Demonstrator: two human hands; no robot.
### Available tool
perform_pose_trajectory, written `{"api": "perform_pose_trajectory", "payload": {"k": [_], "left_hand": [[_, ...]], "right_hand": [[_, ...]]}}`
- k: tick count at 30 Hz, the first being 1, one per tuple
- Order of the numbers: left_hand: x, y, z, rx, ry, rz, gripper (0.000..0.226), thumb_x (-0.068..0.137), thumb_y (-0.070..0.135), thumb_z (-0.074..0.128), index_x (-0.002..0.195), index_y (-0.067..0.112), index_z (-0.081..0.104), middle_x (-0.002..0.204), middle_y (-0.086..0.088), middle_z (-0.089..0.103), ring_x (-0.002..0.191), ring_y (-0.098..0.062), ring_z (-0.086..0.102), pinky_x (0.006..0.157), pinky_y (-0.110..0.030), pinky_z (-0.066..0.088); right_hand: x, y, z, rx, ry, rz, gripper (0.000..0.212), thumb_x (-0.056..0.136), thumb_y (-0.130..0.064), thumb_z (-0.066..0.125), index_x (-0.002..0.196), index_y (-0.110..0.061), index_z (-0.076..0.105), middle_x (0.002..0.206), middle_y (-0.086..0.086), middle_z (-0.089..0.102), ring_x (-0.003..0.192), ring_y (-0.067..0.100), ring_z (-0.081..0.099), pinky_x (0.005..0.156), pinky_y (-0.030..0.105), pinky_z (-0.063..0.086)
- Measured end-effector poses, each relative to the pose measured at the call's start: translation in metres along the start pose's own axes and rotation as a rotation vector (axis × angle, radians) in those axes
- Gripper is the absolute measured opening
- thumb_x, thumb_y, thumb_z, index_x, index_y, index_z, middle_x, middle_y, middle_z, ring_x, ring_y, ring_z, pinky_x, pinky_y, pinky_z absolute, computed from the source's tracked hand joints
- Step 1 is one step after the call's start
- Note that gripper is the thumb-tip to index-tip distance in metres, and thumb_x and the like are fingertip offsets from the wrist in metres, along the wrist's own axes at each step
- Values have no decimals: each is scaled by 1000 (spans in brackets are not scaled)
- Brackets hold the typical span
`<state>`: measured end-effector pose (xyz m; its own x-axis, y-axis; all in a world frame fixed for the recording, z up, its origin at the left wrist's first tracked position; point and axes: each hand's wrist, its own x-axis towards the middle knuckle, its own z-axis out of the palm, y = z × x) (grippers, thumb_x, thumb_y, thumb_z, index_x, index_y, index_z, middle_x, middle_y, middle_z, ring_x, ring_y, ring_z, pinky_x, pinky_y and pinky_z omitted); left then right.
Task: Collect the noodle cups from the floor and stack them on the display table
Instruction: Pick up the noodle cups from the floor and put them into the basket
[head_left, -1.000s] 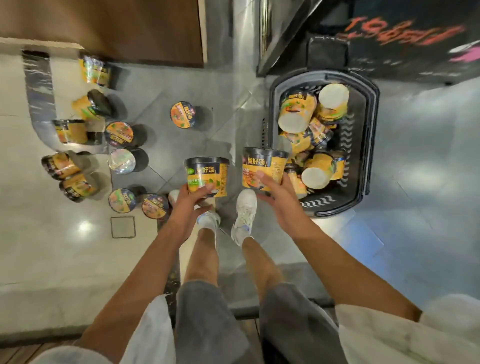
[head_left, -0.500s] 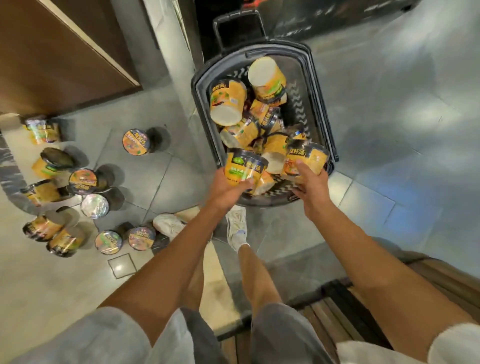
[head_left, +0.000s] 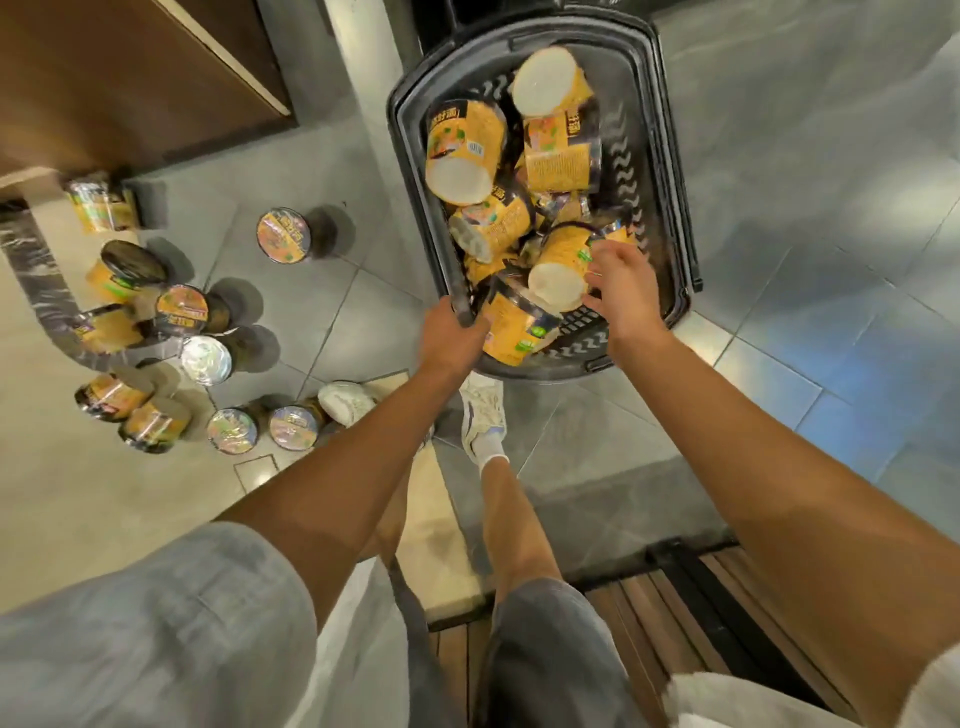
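Observation:
A black plastic basket (head_left: 672, 171) stands on the floor ahead of my feet, with several yellow noodle cups heaped inside. My left hand (head_left: 451, 335) grips the basket's near left rim, and a yellow cup (head_left: 517, 330) lies tilted just inside, beside its fingers. Over the near right of the heap, my right hand (head_left: 621, 291) has loosely spread fingers that touch a cup lying with its white base (head_left: 557, 279) toward me. More cups stay on the floor at left: one apart (head_left: 284, 241), a cluster (head_left: 182, 310), a pair by my left shoe (head_left: 293, 427).
A brown wooden cabinet (head_left: 104, 78) fills the upper left, with a cup (head_left: 101, 205) at its foot. My two white shoes (head_left: 483, 410) stand between the cluster and the basket. Behind me runs a slatted wooden platform (head_left: 649, 613). Grey tiled floor spreads to the right.
Both hands carried a cup each from mid-air over to the basket. The cups now lie inside it; my left hand has shifted onto the rim and my right hand's fingers have loosened.

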<state>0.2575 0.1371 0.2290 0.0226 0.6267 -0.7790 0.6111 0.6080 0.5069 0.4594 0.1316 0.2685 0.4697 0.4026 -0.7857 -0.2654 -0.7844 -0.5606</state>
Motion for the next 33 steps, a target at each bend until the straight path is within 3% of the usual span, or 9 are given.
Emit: {"api": "perform_pose_trajectory", "payload": {"k": [4,7,10,19,23,25,29,33], "left_hand": [[-22,-16,-38,97,82,-53,61,103,33,62,154,6,43,152,-18,47,141,-35,46,112,-40,39],[-36,-38,-73,134,140,-94,60,104,30,57,155,3,39,153,-22,44,141,-38,45,113,-42,37],[-47,-65,-106,101,178,-155,59,105,27,55,156,2,38,152,-22,43,141,-39,44,113,-43,36],[-61,-154,-181,-143,275,-309,55,106,29,57,153,4,42,154,-23,46,142,-40,45,116,-45,37],[-51,-204,-208,-246,278,-386,48,106,29,56,143,0,49,145,-26,54,130,-44,53,110,-51,44],[-46,-228,-221,-320,301,-458,55,105,31,59,148,0,46,148,-26,52,134,-45,51,111,-51,43],[-19,-278,-240,-435,348,-485,54,100,28,66,144,0,51,144,-24,54,133,-43,53,111,-49,44],[20,-318,-248,-568,355,-524,52,90,20,80,130,-4,56,132,-23,62,122,-41,60,96,-40,47]], "right_hand": [[-40,10,30,-447,-159,-275,34,105,-31,59,135,-16,63,111,-6,66,100,-3,63,93,22,51],[-66,14,66,-700,-291,-402,43,105,-33,59,144,-16,58,138,6,63,127,18,58,105,36,45],[-82,12,106,-877,-416,-505,49,105,-36,59,148,-15,54,146,10,58,135,26,53,109,39,43],[-104,6,221,-1138,-613,-534,54,105,-41,58,154,-22,47,155,8,50,143,27,46,114,40,39],[-103,19,274,-1264,-647,-535,55,104,-43,58,154,-24,46,149,11,52,134,31,52,105,37,42],[-102,30,305,-1307,-674,-531,56,103,-43,60,154,-24,46,146,10,55,134,30,53,100,33,40],[-95,61,379,-1333,-760,-504,61,101,-44,64,156,-26,43,154,8,50,141,27,49,113,40,42],[-78,96,455,-1348,-816,-538,63,98,-41,69,154,-24,46,151,8,54,137,26,53,107,33,42]]}}
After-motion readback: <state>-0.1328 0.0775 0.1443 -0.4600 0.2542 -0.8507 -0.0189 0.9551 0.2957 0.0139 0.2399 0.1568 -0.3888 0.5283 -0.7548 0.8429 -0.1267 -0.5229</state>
